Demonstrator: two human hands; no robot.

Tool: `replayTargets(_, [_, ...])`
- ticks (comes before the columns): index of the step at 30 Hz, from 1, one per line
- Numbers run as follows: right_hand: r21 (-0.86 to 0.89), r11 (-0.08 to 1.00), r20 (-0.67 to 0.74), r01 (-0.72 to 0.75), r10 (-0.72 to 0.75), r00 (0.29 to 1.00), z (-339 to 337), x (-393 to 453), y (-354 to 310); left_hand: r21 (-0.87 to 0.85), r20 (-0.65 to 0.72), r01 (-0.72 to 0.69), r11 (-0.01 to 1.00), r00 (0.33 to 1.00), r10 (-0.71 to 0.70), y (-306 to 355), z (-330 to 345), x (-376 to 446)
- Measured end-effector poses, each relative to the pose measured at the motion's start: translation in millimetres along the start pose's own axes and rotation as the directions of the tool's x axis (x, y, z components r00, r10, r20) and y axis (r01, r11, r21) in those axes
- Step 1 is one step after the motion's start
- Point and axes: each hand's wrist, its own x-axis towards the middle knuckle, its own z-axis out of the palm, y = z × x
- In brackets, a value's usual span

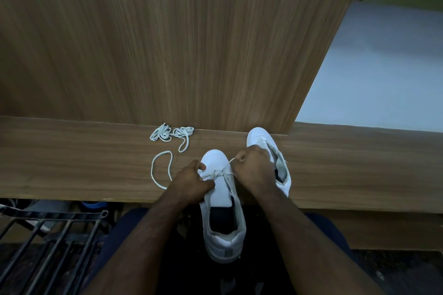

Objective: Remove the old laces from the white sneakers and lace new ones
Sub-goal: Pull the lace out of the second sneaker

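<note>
a black metal rack (48,235) fills the lower left; two bundled laces (171,135) lie at centre on the wood-grain ledge (359,170). the near white sneaker (221,213) sits at lower centre, the right hand (254,167) hiding part of the second sneaker (266,146). the right hand's curled fingers pinch a thin flat lace (227,165); the left hand (191,182) grips the sneaker's side.

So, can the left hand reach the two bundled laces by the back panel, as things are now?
Probably yes: the bundled laces lie in the open, nothing between them and the left hand. But it grips the lace on the near sneaker.
</note>
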Motion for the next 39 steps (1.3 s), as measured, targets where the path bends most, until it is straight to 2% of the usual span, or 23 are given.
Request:
replayTargets(2, [0.128,0.984,-0.127,-0.122,0.138,0.982,-13.4,7.6,6.5,-0.005,0.011,-0.001,1.000,1.000,0.001,-0.6,0.4,0.8])
replayTargets(4, [0.252,0.956,-0.233,-0.147,0.208,0.950,-19.6,9.4,10.3,0.000,0.011,-0.001,1.000,1.000,0.001,-1.9,0.7,1.5])
replayTargets(7, [0.471,0.864,-0.240,-0.181,0.322,0.916,-20.0,11.6,12.5,-0.003,0.008,0.007,1.000,1.000,-0.007,-4.1,1.2,2.4])
replayTargets(8, [0.548,0.809,-0.242,-0.213,0.398,0.885,-21.2,13.6,15.2,-0.003,0.007,0.009,1.000,1.000,-0.009,-4.2,1.5,2.6])
replayTargets(11, [0.788,0.544,-0.177,-0.290,0.650,0.739,-31.6,23.4,24.9,0.003,0.000,0.008,1.000,1.000,-0.008,-5.4,2.0,3.6])
replayTargets(12, [0.789,0.535,-0.152,-0.303,0.646,0.748,-34.7,24.8,28.1,-0.001,0.000,0.011,1.000,1.000,-0.011,-5.5,2.2,3.8])
replayTargets(13, [0.724,0.621,-0.150,-0.300,0.566,0.811,-35.8,27.0,31.0,-0.005,0.002,0.011,1.000,1.000,-0.011,-5.4,2.4,4.0])
replayTargets(14, [0.567,0.779,-0.143,-0.266,0.411,0.900,-35.4,25.8,31.5,-0.002,0.001,0.008,1.000,1.000,-0.008,-5.1,2.7,4.3])
replayTargets(15, [0.364,0.909,-0.121,-0.203,0.262,0.957,-34.8,21.3,28.2,0.005,0.000,0.004,1.000,1.000,-0.004,-5.2,3.0,4.6])
replayTargets(16, [0.159,0.980,-0.127,-0.121,0.142,0.982,-31.2,15.8,23.9,0.012,-0.002,-0.002,1.000,1.000,0.002,-4.9,3.5,4.7])
replayTargets(17, [0.046,0.998,-0.160,-0.038,0.045,0.986,-27.3,7.9,16.9,0.014,-0.006,-0.007,1.000,1.000,0.007,-5.3,4.1,4.9])
replayTargets(18, [0.014,1.000,-0.159,0.020,-0.017,0.987,-22.1,0.4,11.3,0.006,-0.012,-0.014,1.000,1.000,0.014,-5.4,4.4,4.4])
replayTargets(19, [0.080,0.996,-0.086,0.043,-0.036,0.996,-19.6,-7.8,4.6,-0.004,-0.020,-0.022,1.000,1.000,0.022,-5.8,4.6,4.1])
replayTargets(20, [0.187,0.982,0.045,0.024,-0.033,0.998,-16.3,-16.9,0.0,-0.010,-0.031,-0.031,0.999,0.999,0.030,-6.4,5.2,3.7])
replayTargets(21, [0.233,0.972,0.193,-0.027,-0.020,0.981,-10.9,-25.9,-2.5,-0.015,-0.045,-0.037,0.999,0.998,0.036,-6.9,5.4,3.9])
replayTargets(22, [0.214,0.976,0.279,-0.048,-0.014,0.960,-5.2,-35.0,-2.6,-0.020,-0.055,-0.039,0.999,0.998,0.038,-7.4,5.5,4.7])
replayTargets(23, [0.107,0.994,0.289,-0.019,-0.013,0.957,-0.8,-42.4,-1.5,-0.015,-0.057,-0.035,0.999,0.998,0.034,-8.3,5.7,5.6])
replayTargets(25, [-0.125,0.987,0.212,0.097,-0.069,0.975,10.9,-52.0,2.0,0.017,-0.064,-0.025,1.000,0.998,0.026,-10.3,5.8,6.8])
replayTargets(26, [-0.172,0.976,0.202,0.137,-0.101,0.974,18.3,-54.0,2.9,0.029,-0.075,-0.024,0.999,0.997,0.026,-11.7,6.9,7.1])
replayTargets(30, [-0.085,0.989,0.133,0.124,-0.112,0.985,30.9,-54.1,1.2,0.064,-0.105,-0.059,0.996,0.992,0.065,-14.3,10.6,9.2])
replayTargets(35, [0.077,0.992,0.000,0.099,-0.099,0.995,25.5,-50.1,2.0,0.146,-0.073,-0.125,0.981,0.988,0.136,-18.5,16.0,16.6])
replayTargets(37, [0.110,0.991,-0.012,0.078,-0.077,0.997,24.4,-48.4,3.0,0.208,-0.113,-0.082,0.975,0.988,0.107,-19.7,11.0,19.2])
replayTargets(39, [0.141,0.989,-0.015,0.045,-0.043,0.999,22.5,-46.6,4.2,0.285,-0.233,0.045,0.958,0.972,0.023,-25.7,-3.6,22.1])
